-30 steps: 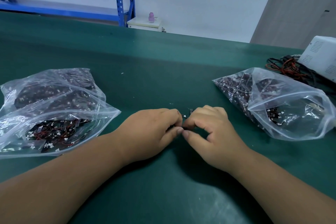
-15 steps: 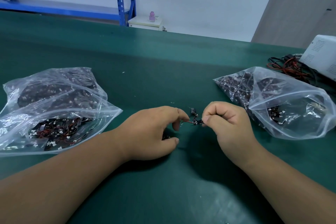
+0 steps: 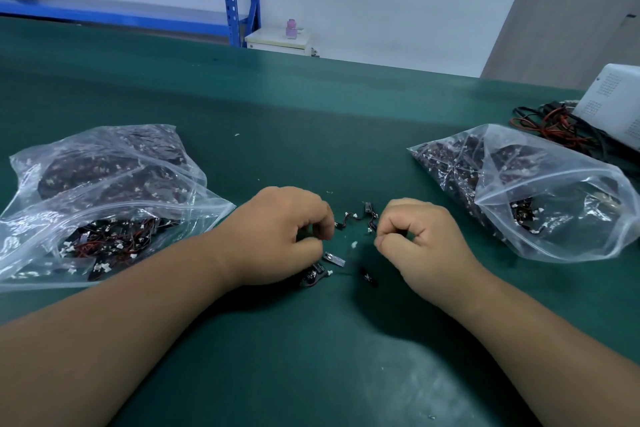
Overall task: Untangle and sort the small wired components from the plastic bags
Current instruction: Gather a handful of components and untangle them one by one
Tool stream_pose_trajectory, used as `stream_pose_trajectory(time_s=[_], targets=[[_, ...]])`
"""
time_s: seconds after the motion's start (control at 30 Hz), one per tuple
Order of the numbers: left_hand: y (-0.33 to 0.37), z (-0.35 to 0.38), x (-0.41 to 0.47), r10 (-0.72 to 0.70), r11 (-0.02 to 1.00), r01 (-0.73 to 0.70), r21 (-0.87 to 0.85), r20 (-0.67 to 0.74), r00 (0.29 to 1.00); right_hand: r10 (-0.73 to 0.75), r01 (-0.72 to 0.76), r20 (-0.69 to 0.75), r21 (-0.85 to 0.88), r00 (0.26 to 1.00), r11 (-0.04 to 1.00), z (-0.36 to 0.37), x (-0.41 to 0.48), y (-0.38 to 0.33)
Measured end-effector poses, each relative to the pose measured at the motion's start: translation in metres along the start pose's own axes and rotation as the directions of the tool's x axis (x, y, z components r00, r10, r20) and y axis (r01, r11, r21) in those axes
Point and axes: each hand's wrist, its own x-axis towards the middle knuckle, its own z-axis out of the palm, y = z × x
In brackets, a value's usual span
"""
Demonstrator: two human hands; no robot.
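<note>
While stretched above green worktop, tangled black-and-red wired component strand pinched each end by left hand grip, right hand grip.

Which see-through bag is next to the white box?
The bag on the right, with the white box just behind it. The left bag has no box near it.

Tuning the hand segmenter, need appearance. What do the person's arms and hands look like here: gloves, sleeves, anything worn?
The left hand and the right hand are both bare, with no gloves, rings or tape showing. The left forearm and right forearm are bare down to the frame's edge. No sleeve, watch or wristband is in view.
</note>
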Motion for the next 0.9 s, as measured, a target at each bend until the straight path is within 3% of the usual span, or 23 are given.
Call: stream_pose_trajectory(time_s=[0.13,0.4,0.53,0.67,0.9], targets=[[0.001,-0.002,0.001,0.035,0.991,-0.054,0.119,0.157,0.987,-0.016,0.019,0.031,-0.100,0.999,0.995,-0.001,-0.001,-0.002],[0.006,0.003,0.003,0.077,0.995,-0.089,0.054,0.190,0.979,0.009,0.084,0.289,-0.310,0.957,0.947,0.004,-0.004,-0.011],[0.007,0.002,0.003,0.065,0.998,-0.068,0.012,0.171,0.983,0.039,0.065,0.292,-0.338,0.956,0.939,0.007,-0.002,-0.014],[0.005,0.005,0.003,0.016,0.994,-0.001,-0.108,0.139,0.990,0.098,0.003,0.291,-0.326,0.952,0.945,0.008,0.000,-0.013],[0.001,0.008,0.003,-0.059,0.954,0.081,-0.289,0.084,0.995,0.322,-0.281,0.272,-0.179,0.907,0.943,-0.014,0.010,-0.017]])
